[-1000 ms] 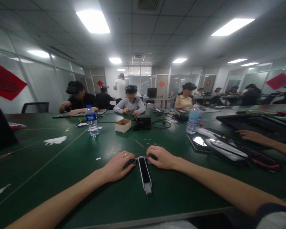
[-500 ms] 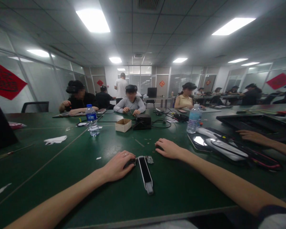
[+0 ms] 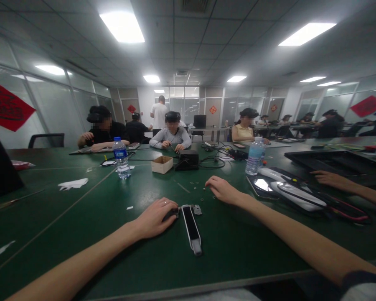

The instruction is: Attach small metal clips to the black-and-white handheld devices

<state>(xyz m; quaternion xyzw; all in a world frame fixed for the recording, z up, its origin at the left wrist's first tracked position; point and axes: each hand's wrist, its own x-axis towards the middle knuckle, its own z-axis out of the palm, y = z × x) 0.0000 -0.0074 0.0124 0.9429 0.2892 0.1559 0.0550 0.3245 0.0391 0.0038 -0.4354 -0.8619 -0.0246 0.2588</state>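
A long narrow part with a black face and white edges [image 3: 191, 228] lies on the green table, with a grey end toward me. Metal hinge-like pieces [image 3: 197, 210] stick out at its far end. My left hand [image 3: 156, 217] is closed at the left side of that end, its thumb and fingers on the metal there. Farther to the right, my right hand [image 3: 222, 190] hovers low over the table with loosely bent fingers, and nothing shows in them. Several tiny pieces, too small to name, lie by its fingertips, among them a light one [image 3: 202, 200].
Two water bottles [image 3: 120, 158], an open small box [image 3: 162, 164] and a black device [image 3: 187, 160] stand beyond. To the right lie a white and black tool-like object [image 3: 296, 194], a tablet [image 3: 260, 186] and another person's hand [image 3: 327, 179]. Co-workers sit across the table.
My right hand has shifted slightly away from me and up, uncovering tiny pieces on the table beneath it. My left hand and the long part have stayed in place.
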